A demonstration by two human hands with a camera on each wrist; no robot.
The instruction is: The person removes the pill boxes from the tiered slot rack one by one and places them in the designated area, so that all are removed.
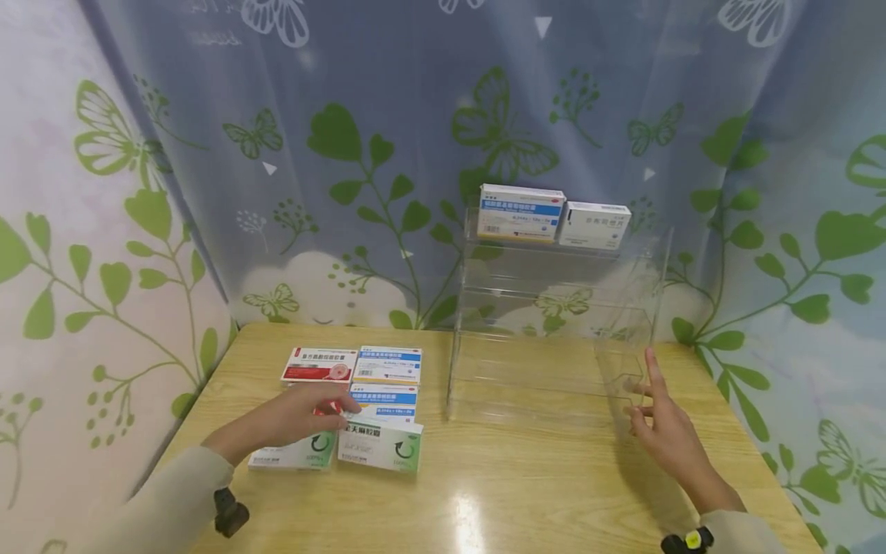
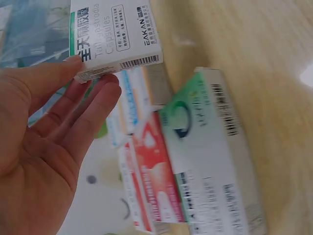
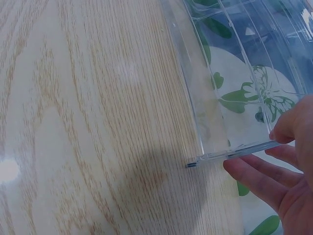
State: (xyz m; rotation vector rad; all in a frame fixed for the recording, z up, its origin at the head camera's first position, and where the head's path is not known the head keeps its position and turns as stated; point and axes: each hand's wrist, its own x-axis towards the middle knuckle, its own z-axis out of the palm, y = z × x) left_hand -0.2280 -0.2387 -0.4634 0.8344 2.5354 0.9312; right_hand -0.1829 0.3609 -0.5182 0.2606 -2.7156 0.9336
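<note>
My left hand (image 1: pixel 294 418) pinches the corner of a white and green capsule box (image 1: pixel 379 448) between thumb and fingertips. In the left wrist view, this box (image 2: pixel 117 32) is tilted up above the others. Beside it lies a second white and green box (image 1: pixel 294 455), partly covered by the hand. A clear tiered display rack (image 1: pixel 554 336) stands to the right. My right hand (image 1: pixel 670 435) holds the rack's right side panel, the thumb on one face and fingers on the other; the right wrist view shows this grip at the panel (image 3: pixel 234 151).
On the rack's top tier stand a blue and white medicine box (image 1: pixel 521 215) and a white box (image 1: pixel 594 226). Behind the left hand lie a red and white box (image 1: pixel 320 364) and blue and white boxes (image 1: pixel 388 365). Patterned curtains enclose the wooden table (image 1: pixel 526 492).
</note>
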